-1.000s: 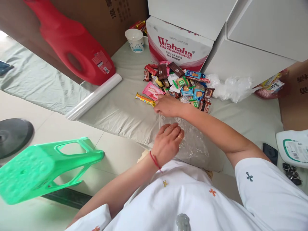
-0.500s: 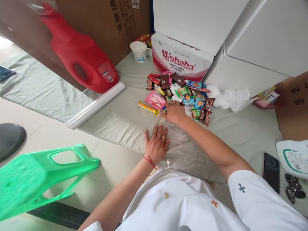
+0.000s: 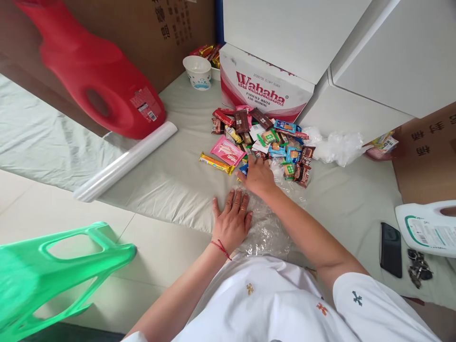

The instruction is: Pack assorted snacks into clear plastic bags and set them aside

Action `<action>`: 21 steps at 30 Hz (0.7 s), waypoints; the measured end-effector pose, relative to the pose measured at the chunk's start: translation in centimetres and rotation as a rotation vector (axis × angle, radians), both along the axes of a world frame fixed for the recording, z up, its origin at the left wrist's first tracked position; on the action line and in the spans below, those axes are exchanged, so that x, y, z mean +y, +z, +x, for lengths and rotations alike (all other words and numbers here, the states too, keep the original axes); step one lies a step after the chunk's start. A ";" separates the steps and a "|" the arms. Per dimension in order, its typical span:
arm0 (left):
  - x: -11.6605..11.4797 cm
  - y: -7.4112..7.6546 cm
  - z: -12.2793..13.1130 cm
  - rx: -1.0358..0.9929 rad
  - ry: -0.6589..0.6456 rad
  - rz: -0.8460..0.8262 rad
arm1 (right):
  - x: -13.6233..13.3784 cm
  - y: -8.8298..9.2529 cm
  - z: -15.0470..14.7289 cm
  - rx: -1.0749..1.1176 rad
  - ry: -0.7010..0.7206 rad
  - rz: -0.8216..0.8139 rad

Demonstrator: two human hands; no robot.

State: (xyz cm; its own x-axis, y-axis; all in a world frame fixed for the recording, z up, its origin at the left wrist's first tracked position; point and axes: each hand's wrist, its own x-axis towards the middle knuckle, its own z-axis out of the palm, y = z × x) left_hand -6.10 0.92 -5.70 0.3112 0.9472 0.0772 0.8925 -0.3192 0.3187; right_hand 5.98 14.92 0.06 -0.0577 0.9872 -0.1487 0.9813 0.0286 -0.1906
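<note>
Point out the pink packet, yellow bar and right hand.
Pink packet [image 3: 227, 150], head view, middle of printed face.
Yellow bar [image 3: 215, 163], head view, middle of wrapper.
Right hand [image 3: 261, 178], head view, back of hand.

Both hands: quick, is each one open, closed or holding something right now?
Left hand: open, palm down on the cloth, no item seen in it.
Right hand: at the snack packets; whether it grips one cannot be told.

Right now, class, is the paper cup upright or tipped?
Upright: the cup stands narrow end down on the cloth, its wide rim uppermost.
</note>
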 end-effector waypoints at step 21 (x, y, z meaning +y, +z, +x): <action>0.1 0.0 0.1 -0.017 0.059 -0.021 | -4.5 10.0 9.9 0.357 0.675 -0.108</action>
State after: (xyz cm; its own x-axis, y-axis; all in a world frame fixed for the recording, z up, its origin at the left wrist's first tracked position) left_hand -6.01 1.04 -5.71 0.2533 0.9654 0.0615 0.9039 -0.2589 0.3405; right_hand 15.89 10.38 10.06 -0.7051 0.7018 -0.1016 0.6361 0.5627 -0.5279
